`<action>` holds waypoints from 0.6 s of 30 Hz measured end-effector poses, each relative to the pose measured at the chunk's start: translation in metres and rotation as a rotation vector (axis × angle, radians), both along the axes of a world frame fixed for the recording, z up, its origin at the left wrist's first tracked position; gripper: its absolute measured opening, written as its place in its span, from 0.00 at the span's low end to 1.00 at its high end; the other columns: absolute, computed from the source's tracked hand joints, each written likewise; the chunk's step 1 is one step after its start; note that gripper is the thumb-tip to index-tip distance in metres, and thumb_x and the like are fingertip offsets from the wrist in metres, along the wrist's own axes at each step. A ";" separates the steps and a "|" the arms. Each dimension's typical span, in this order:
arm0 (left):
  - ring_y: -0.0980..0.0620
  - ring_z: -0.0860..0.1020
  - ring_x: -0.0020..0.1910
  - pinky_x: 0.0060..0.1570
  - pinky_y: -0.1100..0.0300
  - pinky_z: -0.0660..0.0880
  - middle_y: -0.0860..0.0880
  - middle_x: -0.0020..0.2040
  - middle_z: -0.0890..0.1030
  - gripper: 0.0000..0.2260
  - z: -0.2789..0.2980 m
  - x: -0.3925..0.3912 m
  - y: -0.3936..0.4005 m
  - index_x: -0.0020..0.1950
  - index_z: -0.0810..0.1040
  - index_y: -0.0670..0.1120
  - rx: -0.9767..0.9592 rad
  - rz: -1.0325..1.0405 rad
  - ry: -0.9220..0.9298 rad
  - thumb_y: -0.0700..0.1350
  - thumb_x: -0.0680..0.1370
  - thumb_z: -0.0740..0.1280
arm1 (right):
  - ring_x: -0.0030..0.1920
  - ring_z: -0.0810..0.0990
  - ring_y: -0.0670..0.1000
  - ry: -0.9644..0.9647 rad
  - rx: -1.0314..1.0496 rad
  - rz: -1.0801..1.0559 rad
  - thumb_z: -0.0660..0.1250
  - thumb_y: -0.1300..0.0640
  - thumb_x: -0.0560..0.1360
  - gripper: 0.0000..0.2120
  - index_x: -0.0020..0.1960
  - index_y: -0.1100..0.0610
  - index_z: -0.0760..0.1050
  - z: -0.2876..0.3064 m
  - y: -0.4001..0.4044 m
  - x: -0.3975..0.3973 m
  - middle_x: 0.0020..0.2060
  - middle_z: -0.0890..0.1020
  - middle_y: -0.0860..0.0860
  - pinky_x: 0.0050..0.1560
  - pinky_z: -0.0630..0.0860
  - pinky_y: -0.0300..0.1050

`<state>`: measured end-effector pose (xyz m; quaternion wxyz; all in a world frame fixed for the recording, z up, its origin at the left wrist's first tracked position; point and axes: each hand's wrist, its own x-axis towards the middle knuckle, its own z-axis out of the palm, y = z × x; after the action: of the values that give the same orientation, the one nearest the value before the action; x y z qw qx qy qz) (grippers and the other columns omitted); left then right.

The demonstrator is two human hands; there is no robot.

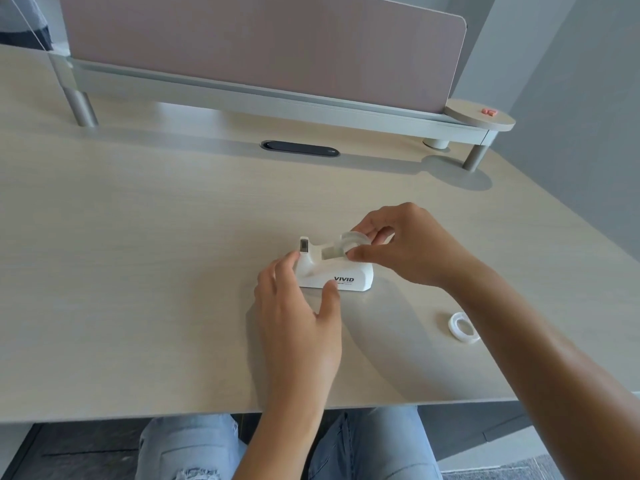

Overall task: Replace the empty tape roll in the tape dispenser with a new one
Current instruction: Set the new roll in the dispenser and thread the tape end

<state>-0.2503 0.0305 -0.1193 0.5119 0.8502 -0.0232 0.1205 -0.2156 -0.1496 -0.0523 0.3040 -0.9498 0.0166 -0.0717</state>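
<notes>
A white tape dispenser (349, 274) marked VIVID stands near the middle of the desk, its cutter end pointing left. My left hand (298, 313) braces its front side, thumb on the near face and fingers by the cutter post. My right hand (408, 247) pinches a translucent tape roll (351, 241) that sits in the top of the dispenser's cradle. A second clear roll (462, 326) lies flat on the desk to the right, partly behind my right forearm.
The light wood desk (156, 271) ends at a front edge just before my knees. A raised shelf with a pink divider panel (263, 46) runs along the back, and a black cable slot (299, 148) lies beneath it. A round shelf end (479, 116) carries a small pink item.
</notes>
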 end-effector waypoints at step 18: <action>0.48 0.80 0.58 0.52 0.44 0.80 0.61 0.66 0.75 0.20 -0.001 -0.001 0.000 0.69 0.69 0.62 0.000 0.004 0.031 0.58 0.77 0.67 | 0.50 0.80 0.47 0.108 -0.463 0.131 0.74 0.55 0.74 0.07 0.52 0.48 0.86 0.031 0.023 0.016 0.45 0.86 0.44 0.53 0.80 0.47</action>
<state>-0.2517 0.0305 -0.1207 0.5120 0.8520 -0.0134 0.1085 -0.1996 -0.1270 -0.0208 0.0807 -0.9957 -0.0457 -0.0027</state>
